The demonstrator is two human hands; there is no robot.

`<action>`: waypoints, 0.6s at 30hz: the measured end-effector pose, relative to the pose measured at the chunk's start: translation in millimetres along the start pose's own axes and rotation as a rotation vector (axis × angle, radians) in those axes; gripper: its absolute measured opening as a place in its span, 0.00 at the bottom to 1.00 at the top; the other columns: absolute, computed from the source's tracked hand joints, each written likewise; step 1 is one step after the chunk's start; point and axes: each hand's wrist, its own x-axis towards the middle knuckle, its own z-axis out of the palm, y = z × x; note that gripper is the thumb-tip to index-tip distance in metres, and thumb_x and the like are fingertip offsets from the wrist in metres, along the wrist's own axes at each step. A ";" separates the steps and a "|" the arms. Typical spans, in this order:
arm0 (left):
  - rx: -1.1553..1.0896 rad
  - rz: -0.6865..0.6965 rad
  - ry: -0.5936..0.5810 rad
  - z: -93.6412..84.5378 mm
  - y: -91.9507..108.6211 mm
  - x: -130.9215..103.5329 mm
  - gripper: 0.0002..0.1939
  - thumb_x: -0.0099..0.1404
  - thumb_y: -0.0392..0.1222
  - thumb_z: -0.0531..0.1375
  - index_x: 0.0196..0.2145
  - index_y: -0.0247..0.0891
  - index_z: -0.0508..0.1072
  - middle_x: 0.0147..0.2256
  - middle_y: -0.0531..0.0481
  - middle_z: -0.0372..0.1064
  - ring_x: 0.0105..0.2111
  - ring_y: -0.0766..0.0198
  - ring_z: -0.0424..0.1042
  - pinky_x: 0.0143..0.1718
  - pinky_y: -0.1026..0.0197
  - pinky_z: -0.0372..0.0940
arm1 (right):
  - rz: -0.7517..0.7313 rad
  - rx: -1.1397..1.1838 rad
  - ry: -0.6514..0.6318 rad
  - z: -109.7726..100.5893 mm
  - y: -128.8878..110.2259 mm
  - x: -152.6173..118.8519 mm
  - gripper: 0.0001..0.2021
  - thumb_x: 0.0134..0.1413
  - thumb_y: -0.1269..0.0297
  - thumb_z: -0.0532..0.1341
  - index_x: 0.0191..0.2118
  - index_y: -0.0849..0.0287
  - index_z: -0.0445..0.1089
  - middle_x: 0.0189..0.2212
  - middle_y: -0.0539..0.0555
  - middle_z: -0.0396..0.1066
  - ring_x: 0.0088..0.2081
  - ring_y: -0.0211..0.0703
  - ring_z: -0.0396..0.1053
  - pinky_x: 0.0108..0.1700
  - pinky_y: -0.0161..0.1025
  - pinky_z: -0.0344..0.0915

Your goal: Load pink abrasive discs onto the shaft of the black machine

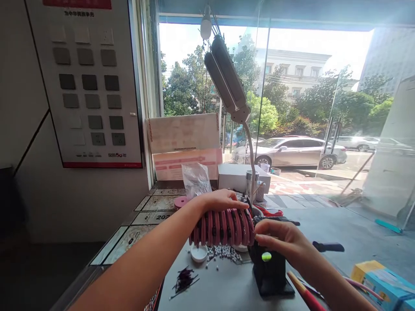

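- The worktop [227, 293] is spreading beneath both the left grip [223, 201] and the right grip [279, 235].
- The board [97, 65], bearing rows of switch plates, is hanging on the wall well off to the left of the left grip.
- The lamp [227, 77] is rising beyond both grips, its twin panels tilting above them.
- The white box [240, 177] is sitting beyond the left grip, behind the lamp's neck.
- The carton [382, 280], blue and yellow, is lying to the right of the right grip and nearer the viewer.
- The stand [272, 272], black, is standing upright just below the right grip.
- The pink spools [223, 229] are lining up side by side under the left grip, their right end reaching the right grip.
- The left grip is lying over the spools' top, fingers pointing right; whether its fingertips are pinching anything, I cannot tell.
- The right grip is bending inward at the spools' right end, thumb and fingers slightly parting; whether it is holding anything, I cannot tell.
- The loose spool [180, 202] is lying left of the left grip.
- The dish [199, 253], white, is resting below the left grip.
- The pins [185, 278], dark, are heaping nearer the viewer than the dish.
- The beads [223, 252] are scattering below the left grip, right of the dish.
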 end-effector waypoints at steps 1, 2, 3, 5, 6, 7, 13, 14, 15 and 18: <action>-0.005 0.001 -0.019 -0.4 -2.2 2.3 0.26 0.52 0.66 0.51 0.29 0.37 0.66 0.28 0.52 0.64 0.31 0.63 0.64 0.29 0.63 0.58 | -0.016 -0.026 -0.020 -1.5 -1.3 1.1 0.13 0.40 0.55 0.64 0.26 0.61 0.69 0.24 0.50 0.67 0.28 0.38 0.61 0.30 0.34 0.57; -0.009 0.001 -0.037 -0.8 -4.0 4.3 0.27 0.51 0.67 0.51 0.28 0.37 0.65 0.28 0.52 0.64 0.30 0.63 0.64 0.29 0.63 0.58 | -0.032 -0.054 -0.037 -3.1 -2.9 2.2 0.12 0.41 0.56 0.63 0.25 0.61 0.69 0.24 0.50 0.66 0.28 0.38 0.61 0.31 0.34 0.57; -0.013 0.001 -0.052 -1.2 -5.3 5.9 0.27 0.51 0.67 0.51 0.28 0.37 0.65 0.28 0.53 0.64 0.30 0.63 0.64 0.30 0.62 0.58 | -0.047 -0.085 -0.054 -4.8 -4.6 3.3 0.11 0.42 0.57 0.63 0.25 0.61 0.69 0.24 0.50 0.65 0.29 0.38 0.61 0.31 0.34 0.58; -0.019 -0.004 -0.072 -1.9 -6.1 7.6 0.27 0.51 0.67 0.50 0.28 0.37 0.65 0.28 0.53 0.63 0.30 0.64 0.64 0.30 0.63 0.58 | -0.069 -0.139 -0.104 -8.1 -7.8 5.3 0.10 0.44 0.58 0.61 0.25 0.61 0.68 0.25 0.49 0.64 0.29 0.38 0.60 0.31 0.34 0.58; -0.022 -0.007 -0.079 -2.1 -5.6 7.7 0.27 0.51 0.67 0.50 0.28 0.37 0.65 0.28 0.53 0.63 0.30 0.64 0.64 0.29 0.63 0.58 | -0.077 -0.160 -0.132 -9.8 -9.1 6.1 0.09 0.45 0.59 0.61 0.26 0.61 0.68 0.26 0.49 0.64 0.29 0.38 0.60 0.31 0.34 0.58; -0.023 -0.009 -0.082 -2.3 -4.7 7.3 0.27 0.52 0.67 0.50 0.28 0.37 0.64 0.28 0.53 0.63 0.30 0.64 0.64 0.29 0.63 0.58 | -0.082 -0.179 -0.160 -11.5 -10.1 6.8 0.08 0.46 0.60 0.60 0.27 0.60 0.68 0.27 0.49 0.63 0.29 0.38 0.60 0.30 0.33 0.58; 0.001 -0.010 -0.075 -2.2 0.8 3.6 0.25 0.53 0.65 0.50 0.26 0.37 0.63 0.29 0.53 0.62 0.30 0.64 0.62 0.29 0.63 0.57 | -0.128 -0.389 -0.255 -19.0 -14.5 7.6 0.07 0.51 0.62 0.57 0.29 0.60 0.67 0.28 0.49 0.63 0.29 0.37 0.60 0.30 0.33 0.58; 0.005 -0.009 -0.073 -2.4 1.1 3.3 0.25 0.53 0.65 0.50 0.26 0.37 0.63 0.29 0.53 0.62 0.31 0.64 0.62 0.30 0.63 0.57 | -0.143 -0.420 -0.262 -19.3 -15.7 7.6 0.07 0.52 0.62 0.57 0.29 0.60 0.67 0.27 0.49 0.64 0.29 0.37 0.60 0.30 0.33 0.59; 0.009 -0.008 -0.074 -2.6 1.2 3.2 0.25 0.54 0.64 0.50 0.27 0.37 0.64 0.29 0.52 0.62 0.32 0.64 0.62 0.30 0.62 0.57 | -0.158 -0.446 -0.269 -19.3 -17.0 7.5 0.07 0.52 0.63 0.57 0.28 0.60 0.66 0.27 0.49 0.64 0.29 0.37 0.60 0.30 0.33 0.59; 0.010 -0.009 -0.087 -3.6 1.7 3.4 0.25 0.53 0.65 0.50 0.28 0.37 0.64 0.31 0.51 0.63 0.34 0.62 0.63 0.32 0.62 0.57 | -0.198 -0.517 -0.274 -18.5 -20.5 7.2 0.07 0.53 0.65 0.56 0.27 0.60 0.66 0.27 0.50 0.64 0.29 0.37 0.59 0.30 0.33 0.58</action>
